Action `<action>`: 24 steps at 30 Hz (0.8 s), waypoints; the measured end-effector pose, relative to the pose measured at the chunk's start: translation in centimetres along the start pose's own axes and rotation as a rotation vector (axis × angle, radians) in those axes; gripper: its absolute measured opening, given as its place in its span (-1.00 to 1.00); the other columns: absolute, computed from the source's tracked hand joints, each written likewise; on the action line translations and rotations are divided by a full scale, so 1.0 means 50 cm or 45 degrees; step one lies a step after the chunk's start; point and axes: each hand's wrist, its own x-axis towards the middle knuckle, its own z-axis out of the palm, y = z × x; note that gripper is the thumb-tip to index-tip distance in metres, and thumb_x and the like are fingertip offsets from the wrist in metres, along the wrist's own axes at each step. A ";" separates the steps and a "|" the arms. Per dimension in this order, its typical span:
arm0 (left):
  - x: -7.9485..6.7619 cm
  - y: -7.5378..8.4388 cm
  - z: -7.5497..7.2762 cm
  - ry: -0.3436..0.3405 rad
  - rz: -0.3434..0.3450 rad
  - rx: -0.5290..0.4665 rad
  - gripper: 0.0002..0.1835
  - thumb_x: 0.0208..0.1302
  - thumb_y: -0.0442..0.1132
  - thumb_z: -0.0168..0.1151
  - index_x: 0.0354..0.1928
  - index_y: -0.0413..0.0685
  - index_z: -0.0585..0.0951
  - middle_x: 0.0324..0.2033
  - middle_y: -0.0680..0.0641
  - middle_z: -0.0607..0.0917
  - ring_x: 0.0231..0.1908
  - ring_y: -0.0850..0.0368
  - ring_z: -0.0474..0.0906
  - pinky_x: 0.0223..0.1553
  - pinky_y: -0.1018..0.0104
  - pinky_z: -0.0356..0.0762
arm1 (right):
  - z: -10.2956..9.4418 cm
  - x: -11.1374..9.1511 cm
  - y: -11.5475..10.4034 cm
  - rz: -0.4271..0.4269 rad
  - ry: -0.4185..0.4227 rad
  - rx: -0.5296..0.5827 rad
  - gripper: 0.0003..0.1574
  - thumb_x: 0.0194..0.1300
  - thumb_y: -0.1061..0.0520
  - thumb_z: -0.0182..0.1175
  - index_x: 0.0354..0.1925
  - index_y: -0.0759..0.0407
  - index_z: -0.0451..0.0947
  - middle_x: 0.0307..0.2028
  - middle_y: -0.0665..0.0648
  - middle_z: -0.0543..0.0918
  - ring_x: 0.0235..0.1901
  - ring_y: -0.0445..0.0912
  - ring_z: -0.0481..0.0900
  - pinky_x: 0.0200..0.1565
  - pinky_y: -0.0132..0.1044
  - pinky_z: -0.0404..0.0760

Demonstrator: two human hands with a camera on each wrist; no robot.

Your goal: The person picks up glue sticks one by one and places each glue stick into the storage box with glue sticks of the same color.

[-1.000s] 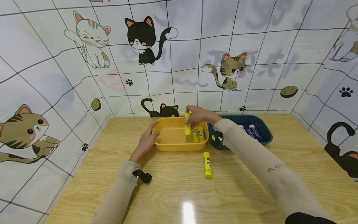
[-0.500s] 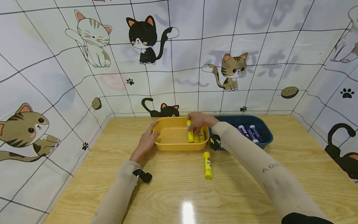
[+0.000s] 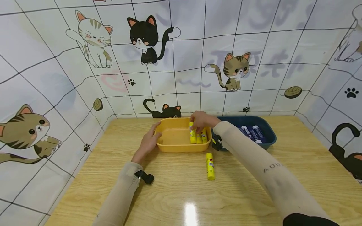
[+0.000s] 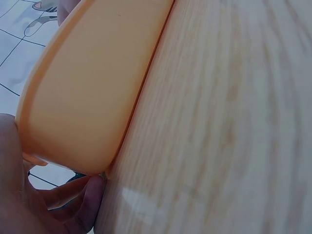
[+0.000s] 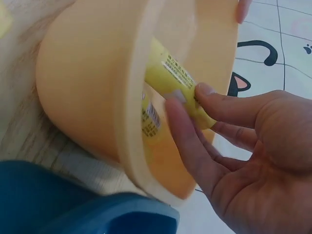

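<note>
My right hand (image 3: 204,121) pinches a yellow glue stick (image 3: 193,135) between thumb and fingers, inside the right part of a yellow plastic basin (image 3: 181,148). The right wrist view shows this glue stick (image 5: 173,80) tilted, with its printed label visible. Beside it in the basin lie more yellow glue sticks (image 3: 204,137), partly covered by the hand. My left hand (image 3: 148,141) grips the basin's left end, thumb at the rim; the left wrist view shows its fingers (image 4: 73,202) against the end wall. Another yellow glue stick (image 3: 210,167) lies on the table in front of the basin.
To the right, touching or close by the yellow basin, stands a dark blue basin (image 3: 270,133) holding several dark blue sticks (image 3: 254,134) with white ends. My right forearm crosses over its left side. A cat-patterned cloth (image 3: 186,84) rises behind the wooden table (image 3: 169,188).
My right hand has lowered the glue stick from above the basin down into it, beside the others. It hardly moves over the last half second. The left hand stays on the basin.
</note>
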 end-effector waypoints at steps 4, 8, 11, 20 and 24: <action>-0.001 -0.003 -0.001 0.006 -0.004 -0.006 -0.39 0.56 -0.05 -0.01 0.59 0.42 0.21 0.56 -0.13 0.31 0.49 -0.31 0.28 0.43 -0.28 0.29 | -0.005 0.000 0.001 0.003 0.017 -0.018 -0.53 0.46 0.18 0.27 0.25 0.34 0.51 -0.01 0.32 0.65 -0.31 0.03 0.77 -0.08 -0.17 0.78; 0.000 -0.004 0.000 0.011 -0.005 -0.003 -0.39 0.56 -0.05 -0.01 0.58 0.43 0.21 0.56 -0.13 0.31 0.50 -0.29 0.26 0.45 -0.27 0.27 | -0.004 0.008 0.011 -0.027 0.014 -0.059 -0.56 0.48 0.17 0.24 0.23 0.34 0.55 -0.12 0.29 0.71 -0.43 -0.05 0.68 -0.18 -0.22 0.76; 0.000 -0.001 0.000 0.012 0.000 -0.003 -0.39 0.56 -0.06 -0.01 0.59 0.41 0.22 0.57 -0.13 0.30 0.51 -0.28 0.24 0.46 -0.27 0.26 | -0.004 0.014 0.016 -0.026 0.009 -0.114 -0.55 0.49 0.12 0.24 0.24 0.31 0.56 -0.07 0.26 0.70 -0.46 -0.09 0.64 -0.23 -0.27 0.75; 0.003 -0.004 -0.001 0.018 0.011 -0.009 -0.39 0.56 -0.06 0.00 0.59 0.41 0.21 0.56 -0.14 0.32 0.49 -0.30 0.27 0.45 -0.27 0.28 | 0.003 0.028 0.012 -0.002 -0.055 -0.176 -0.59 0.47 0.09 0.26 0.18 0.27 0.59 -0.17 0.22 0.66 -0.46 -0.08 0.56 -0.32 -0.29 0.68; 0.002 -0.005 0.000 0.020 0.003 -0.015 -0.40 0.56 -0.05 0.00 0.58 0.44 0.23 0.55 -0.12 0.33 0.49 -0.28 0.28 0.45 -0.26 0.28 | 0.014 0.038 0.012 0.013 -0.105 -0.184 -0.63 0.48 0.11 0.24 0.16 0.26 0.58 -0.32 0.17 0.63 -0.51 -0.11 0.53 -0.40 -0.33 0.60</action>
